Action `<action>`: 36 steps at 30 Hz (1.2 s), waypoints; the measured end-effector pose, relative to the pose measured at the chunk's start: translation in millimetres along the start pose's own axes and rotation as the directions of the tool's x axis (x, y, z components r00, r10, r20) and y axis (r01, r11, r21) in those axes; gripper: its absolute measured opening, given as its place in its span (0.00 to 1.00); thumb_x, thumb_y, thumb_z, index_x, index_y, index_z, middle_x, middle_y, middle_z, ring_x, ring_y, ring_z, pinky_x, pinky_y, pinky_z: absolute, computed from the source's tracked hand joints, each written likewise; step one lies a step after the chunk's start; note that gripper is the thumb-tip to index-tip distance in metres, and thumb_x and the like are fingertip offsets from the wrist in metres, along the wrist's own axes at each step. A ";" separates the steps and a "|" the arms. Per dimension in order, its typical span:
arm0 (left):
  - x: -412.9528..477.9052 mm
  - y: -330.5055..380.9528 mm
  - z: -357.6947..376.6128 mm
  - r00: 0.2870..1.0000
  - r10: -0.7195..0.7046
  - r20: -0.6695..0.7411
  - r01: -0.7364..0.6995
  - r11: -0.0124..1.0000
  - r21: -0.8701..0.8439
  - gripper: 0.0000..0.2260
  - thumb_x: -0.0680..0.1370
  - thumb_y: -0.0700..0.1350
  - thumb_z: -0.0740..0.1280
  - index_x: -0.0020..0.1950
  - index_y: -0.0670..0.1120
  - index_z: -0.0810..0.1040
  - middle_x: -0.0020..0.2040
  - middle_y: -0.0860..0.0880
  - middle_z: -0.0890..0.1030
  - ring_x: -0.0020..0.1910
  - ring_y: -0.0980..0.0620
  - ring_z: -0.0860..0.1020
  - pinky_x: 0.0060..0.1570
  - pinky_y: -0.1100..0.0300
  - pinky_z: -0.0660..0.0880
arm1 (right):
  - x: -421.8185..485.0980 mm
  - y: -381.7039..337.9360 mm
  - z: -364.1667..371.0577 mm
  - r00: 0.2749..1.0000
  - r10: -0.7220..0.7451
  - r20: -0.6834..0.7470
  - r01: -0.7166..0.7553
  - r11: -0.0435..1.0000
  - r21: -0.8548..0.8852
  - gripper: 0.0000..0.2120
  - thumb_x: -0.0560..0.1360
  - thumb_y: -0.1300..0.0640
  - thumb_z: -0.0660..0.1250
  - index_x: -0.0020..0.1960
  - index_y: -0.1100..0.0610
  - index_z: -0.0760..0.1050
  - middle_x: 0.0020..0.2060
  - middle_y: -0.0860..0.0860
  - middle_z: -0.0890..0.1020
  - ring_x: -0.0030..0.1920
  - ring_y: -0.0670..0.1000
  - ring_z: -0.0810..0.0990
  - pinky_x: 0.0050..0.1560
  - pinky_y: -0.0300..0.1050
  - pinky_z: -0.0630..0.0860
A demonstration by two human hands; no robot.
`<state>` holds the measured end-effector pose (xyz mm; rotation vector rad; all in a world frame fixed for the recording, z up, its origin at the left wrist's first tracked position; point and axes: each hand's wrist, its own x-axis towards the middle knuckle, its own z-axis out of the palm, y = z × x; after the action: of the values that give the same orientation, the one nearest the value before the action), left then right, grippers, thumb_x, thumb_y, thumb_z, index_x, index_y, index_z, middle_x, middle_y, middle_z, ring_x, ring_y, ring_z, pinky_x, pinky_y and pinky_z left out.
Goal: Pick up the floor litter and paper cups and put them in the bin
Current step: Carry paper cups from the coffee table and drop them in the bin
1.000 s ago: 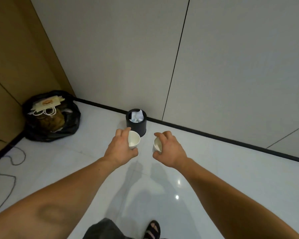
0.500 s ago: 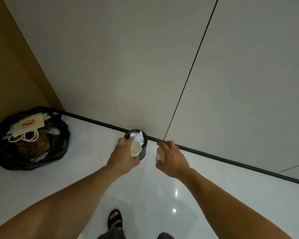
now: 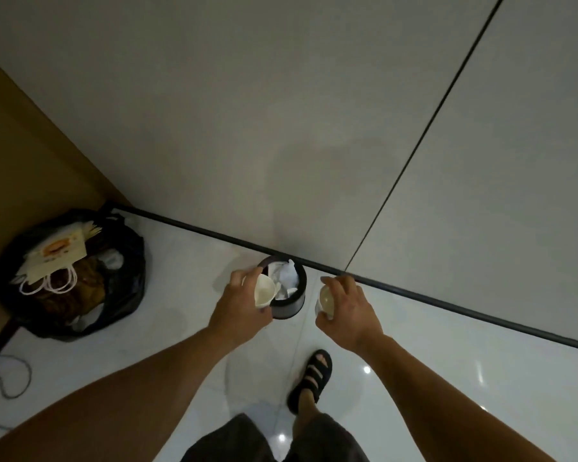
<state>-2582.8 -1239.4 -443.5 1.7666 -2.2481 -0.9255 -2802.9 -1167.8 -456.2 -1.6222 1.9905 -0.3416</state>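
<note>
A small round black bin (image 3: 291, 308) stands on the floor against the wall's dark skirting, with crumpled white paper (image 3: 286, 276) filling its top. My left hand (image 3: 239, 308) grips a white paper cup (image 3: 264, 290), tilted with its mouth toward the bin, right at the bin's left rim. My right hand (image 3: 346, 311) holds a second white paper cup (image 3: 327, 300) just to the right of the bin, apart from it.
A black rubbish bag (image 3: 114, 308) holding a paper carrier bag (image 3: 55, 255) sits in the left corner. A grey cable (image 3: 10, 385) curls on the floor at the far left. My sandalled foot (image 3: 312, 375) stands on the glossy white tiles below the bin.
I have stepped closer to the wall and bin. My left hand has tilted its cup over the bin's rim; my right hand stays beside the bin with its cup.
</note>
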 end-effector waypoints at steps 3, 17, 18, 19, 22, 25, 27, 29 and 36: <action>31.5 -17.6 8.5 0.996 -0.091 0.018 0.090 0.995 0.034 0.36 0.70 0.50 0.74 0.74 0.51 0.60 0.67 0.47 0.63 0.60 0.45 0.72 0.51 0.57 0.74 | 43.6 16.1 14.9 0.998 0.021 0.053 -0.023 0.999 0.033 0.35 0.71 0.47 0.70 0.74 0.49 0.60 0.69 0.50 0.65 0.65 0.52 0.67 0.61 0.43 0.71; 254.5 -139.1 200.5 0.994 0.042 0.098 -0.042 0.999 -0.002 0.37 0.70 0.49 0.75 0.74 0.50 0.60 0.69 0.47 0.63 0.63 0.47 0.72 0.55 0.57 0.76 | 251.2 107.5 227.5 0.989 0.150 -0.006 -0.149 0.983 0.108 0.36 0.71 0.47 0.72 0.74 0.49 0.60 0.69 0.49 0.65 0.65 0.52 0.68 0.60 0.45 0.74; 269.3 -157.8 223.6 0.994 0.048 0.100 -0.047 0.999 -0.009 0.37 0.70 0.50 0.75 0.74 0.50 0.60 0.68 0.47 0.64 0.63 0.47 0.71 0.56 0.57 0.76 | 265.0 119.5 255.0 0.986 0.164 -0.013 -0.161 0.982 0.102 0.36 0.71 0.47 0.72 0.74 0.49 0.60 0.69 0.50 0.65 0.65 0.53 0.68 0.60 0.46 0.74; 280.6 -171.2 240.1 0.994 0.045 0.099 -0.044 0.999 -0.018 0.37 0.70 0.50 0.75 0.74 0.51 0.60 0.68 0.47 0.64 0.64 0.48 0.71 0.56 0.55 0.77 | 275.9 128.3 274.6 0.984 0.174 -0.022 -0.172 0.981 0.094 0.36 0.71 0.47 0.72 0.74 0.49 0.60 0.69 0.50 0.65 0.66 0.53 0.68 0.60 0.46 0.74; 308.5 -221.6 294.5 0.992 0.061 0.113 -0.063 0.998 0.007 0.39 0.69 0.50 0.76 0.75 0.52 0.59 0.68 0.47 0.64 0.66 0.47 0.67 0.59 0.53 0.75 | 309.1 149.8 341.5 0.986 0.162 -0.043 -0.160 0.986 0.055 0.36 0.71 0.47 0.73 0.74 0.51 0.61 0.69 0.52 0.66 0.66 0.55 0.69 0.60 0.48 0.75; 321.8 -263.1 334.1 0.982 0.126 0.139 -0.138 0.987 0.087 0.39 0.68 0.50 0.76 0.75 0.49 0.61 0.68 0.44 0.66 0.68 0.44 0.65 0.62 0.48 0.72 | 323.5 167.7 390.6 0.990 0.111 -0.087 -0.116 0.992 -0.054 0.36 0.70 0.47 0.74 0.73 0.54 0.63 0.69 0.57 0.69 0.67 0.59 0.70 0.63 0.54 0.74; 323.4 -282.6 352.8 0.969 0.196 0.147 -0.222 0.957 0.187 0.38 0.69 0.51 0.75 0.74 0.47 0.63 0.70 0.43 0.67 0.71 0.42 0.62 0.67 0.43 0.66 | 322.7 180.7 410.1 0.990 0.090 -0.110 -0.107 0.981 -0.160 0.36 0.73 0.45 0.70 0.75 0.55 0.62 0.73 0.59 0.66 0.73 0.62 0.64 0.70 0.59 0.66; 321.3 -296.3 366.2 0.946 0.270 0.179 -0.313 0.905 0.288 0.36 0.71 0.52 0.72 0.75 0.46 0.61 0.74 0.43 0.64 0.76 0.42 0.55 0.74 0.43 0.54 | 318.9 190.1 422.3 0.995 0.078 -0.068 -0.094 0.958 -0.272 0.36 0.76 0.41 0.60 0.79 0.54 0.55 0.77 0.59 0.57 0.78 0.61 0.51 0.76 0.59 0.50; 318.3 -300.4 373.7 0.934 0.244 0.260 -0.335 0.848 0.411 0.41 0.74 0.68 0.55 0.79 0.47 0.49 0.79 0.44 0.48 0.78 0.44 0.44 0.74 0.42 0.48 | 316.3 196.2 425.4 0.989 0.127 0.077 -0.091 0.927 -0.363 0.40 0.77 0.34 0.48 0.80 0.50 0.37 0.79 0.56 0.39 0.77 0.57 0.33 0.75 0.57 0.34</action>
<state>-2601.5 -1427.0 -987.2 1.4517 -2.9511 -0.5687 -2767.6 -1364.4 -985.0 -1.6922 2.1466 0.1553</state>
